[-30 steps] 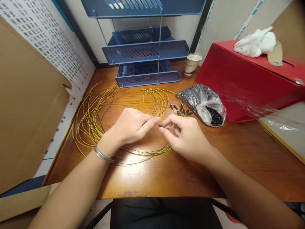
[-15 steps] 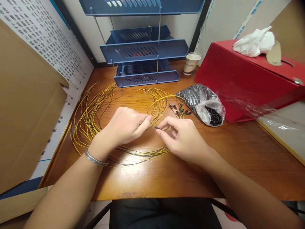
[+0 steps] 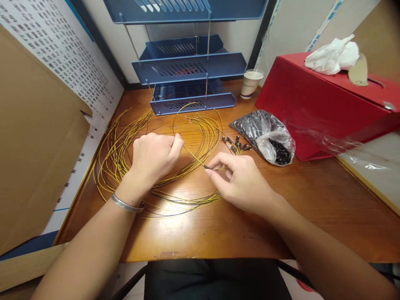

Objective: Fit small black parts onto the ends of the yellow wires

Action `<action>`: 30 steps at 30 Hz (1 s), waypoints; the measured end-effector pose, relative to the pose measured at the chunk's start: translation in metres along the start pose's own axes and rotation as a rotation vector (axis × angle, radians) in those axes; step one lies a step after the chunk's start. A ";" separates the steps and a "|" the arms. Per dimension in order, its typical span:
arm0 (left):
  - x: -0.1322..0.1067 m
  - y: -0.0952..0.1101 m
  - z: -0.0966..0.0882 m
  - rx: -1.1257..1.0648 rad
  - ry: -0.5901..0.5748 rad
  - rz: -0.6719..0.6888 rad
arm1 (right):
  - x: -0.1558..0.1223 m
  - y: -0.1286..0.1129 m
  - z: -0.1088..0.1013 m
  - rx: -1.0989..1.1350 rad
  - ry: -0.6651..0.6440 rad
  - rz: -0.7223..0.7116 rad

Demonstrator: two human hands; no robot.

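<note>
2 hands, left hand (image 3: pixel 153 156) and right hand (image 3: pixel 239 179), pinch 1 yellow wire (image 3: pixel 193 157).

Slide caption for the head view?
Left hand and right hand stretch one yellow wire over a desk strewn with wire loops.

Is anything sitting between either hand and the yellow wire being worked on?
Nothing visible. The left hand and right hand both pinch the yellow wire, which runs bare between them over the loose wires on the table.
</note>
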State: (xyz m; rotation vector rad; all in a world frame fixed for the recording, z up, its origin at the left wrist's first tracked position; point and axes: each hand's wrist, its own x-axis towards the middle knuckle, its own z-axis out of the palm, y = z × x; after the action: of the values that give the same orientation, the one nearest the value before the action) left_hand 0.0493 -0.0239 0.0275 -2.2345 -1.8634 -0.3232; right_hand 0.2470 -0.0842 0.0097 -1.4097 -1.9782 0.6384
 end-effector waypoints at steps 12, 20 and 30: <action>0.001 -0.009 0.012 -0.172 0.155 0.153 | -0.001 0.000 -0.002 0.015 -0.005 0.001; -0.008 0.008 0.004 -0.352 0.295 0.385 | -0.001 0.000 -0.003 0.009 0.015 0.004; -0.011 0.004 0.004 -0.529 -0.068 0.784 | 0.000 0.002 -0.002 -0.020 0.030 0.006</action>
State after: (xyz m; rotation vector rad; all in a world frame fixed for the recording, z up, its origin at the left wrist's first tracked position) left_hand 0.0519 -0.0335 0.0203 -3.1241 -0.8333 -0.6405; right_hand 0.2501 -0.0838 0.0095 -1.4302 -1.9626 0.5982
